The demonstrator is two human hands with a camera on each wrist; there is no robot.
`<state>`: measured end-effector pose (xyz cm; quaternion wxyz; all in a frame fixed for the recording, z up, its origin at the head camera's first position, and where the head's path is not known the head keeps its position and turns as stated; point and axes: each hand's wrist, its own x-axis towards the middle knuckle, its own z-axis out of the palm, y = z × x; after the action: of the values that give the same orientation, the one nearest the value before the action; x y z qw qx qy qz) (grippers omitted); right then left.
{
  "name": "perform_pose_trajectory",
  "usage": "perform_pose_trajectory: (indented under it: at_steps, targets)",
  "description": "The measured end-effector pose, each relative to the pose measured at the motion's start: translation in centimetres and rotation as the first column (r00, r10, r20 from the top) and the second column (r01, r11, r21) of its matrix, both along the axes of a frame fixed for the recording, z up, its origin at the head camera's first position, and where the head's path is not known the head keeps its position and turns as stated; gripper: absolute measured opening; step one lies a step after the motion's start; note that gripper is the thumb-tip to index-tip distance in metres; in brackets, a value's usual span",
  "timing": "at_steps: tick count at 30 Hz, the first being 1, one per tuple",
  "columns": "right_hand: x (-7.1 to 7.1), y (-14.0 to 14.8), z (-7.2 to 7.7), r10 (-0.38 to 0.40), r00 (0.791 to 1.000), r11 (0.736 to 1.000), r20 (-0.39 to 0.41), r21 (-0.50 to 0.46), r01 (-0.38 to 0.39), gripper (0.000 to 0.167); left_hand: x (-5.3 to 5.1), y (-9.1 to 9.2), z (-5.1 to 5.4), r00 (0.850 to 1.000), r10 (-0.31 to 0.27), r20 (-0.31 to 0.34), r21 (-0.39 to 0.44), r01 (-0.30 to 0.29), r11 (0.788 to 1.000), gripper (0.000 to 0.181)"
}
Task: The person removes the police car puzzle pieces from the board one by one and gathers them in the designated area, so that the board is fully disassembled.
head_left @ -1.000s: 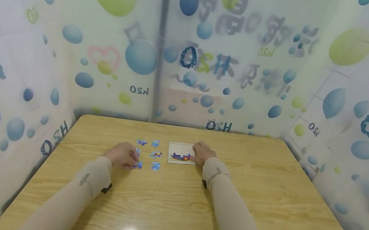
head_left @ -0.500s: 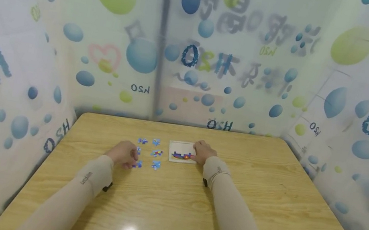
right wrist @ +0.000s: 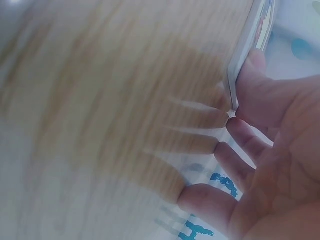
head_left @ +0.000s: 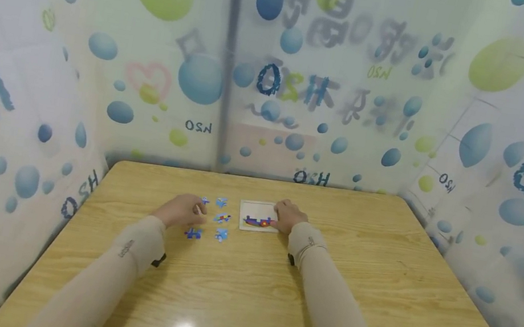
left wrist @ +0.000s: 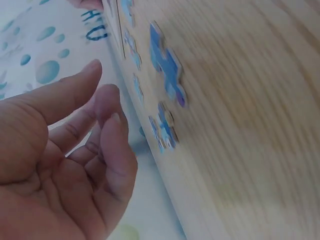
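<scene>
My left hand (head_left: 183,211) hovers over the left column of loose jigsaw pieces, thumb and fingers apart and loosely bent. In the left wrist view nothing shows between the thumb and fingers of that left hand (left wrist: 75,145). A nearby blue jigsaw piece (left wrist: 167,67) lies flat on the wood. The head view has the near-left piece (head_left: 193,233) in plain sight; the hand hides the middle-left one. My right hand (head_left: 290,217) holds the right edge of a white puzzle tray (head_left: 256,209), thumb over its rim. Joined colourful pieces (head_left: 258,222) fill the tray's near side.
A right column of loose pieces has a far piece (head_left: 221,202), a middle piece (head_left: 222,218) and a near piece (head_left: 221,234), all left of the tray. The wooden table (head_left: 239,298) meets printed curtains (head_left: 267,130) at its back and sides.
My left hand has moved away from the near-left piece, farther up the table over the middle-left one. The near-left piece is now uncovered. My right hand and the tray stay put.
</scene>
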<state>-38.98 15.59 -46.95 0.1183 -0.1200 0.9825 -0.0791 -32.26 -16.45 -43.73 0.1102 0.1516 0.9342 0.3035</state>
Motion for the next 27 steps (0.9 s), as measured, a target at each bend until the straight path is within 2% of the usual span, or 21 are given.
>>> perform_pose_trajectory:
  at_steps: [6, 12, 19, 27]
  targets:
    - [0.1, 0.0, 0.0, -0.012, 1.0, 1.0, -0.004, 0.008, 0.012, 0.053, -1.4, 2.5, -0.4, 0.998, -0.042, -0.054, -0.03, 0.04, 0.999, 0.015]
    - [0.2, 0.1, 0.0, 0.001, 1.0, 1.0, -0.014, 0.006, -0.001, 0.051, -2.2, 5.5, -0.6, 0.993, -0.093, -0.066, -0.058, 0.089, 0.994, 0.017]
    - [0.4, 0.0, 0.4, -0.001, 1.0, 1.0, -0.008, 0.016, 0.001, 0.053, -3.0, 8.6, -0.5, 0.995, -0.095, -0.041, -0.084, 0.091, 0.992, 0.029]
    - [0.5, -0.2, 0.6, 0.002, 1.0, 1.0, 0.0, 0.016, -0.002, 0.055, -3.9, 10.6, -1.3, 0.998, -0.064, 0.006, -0.122, 0.064, 0.99, 0.041]
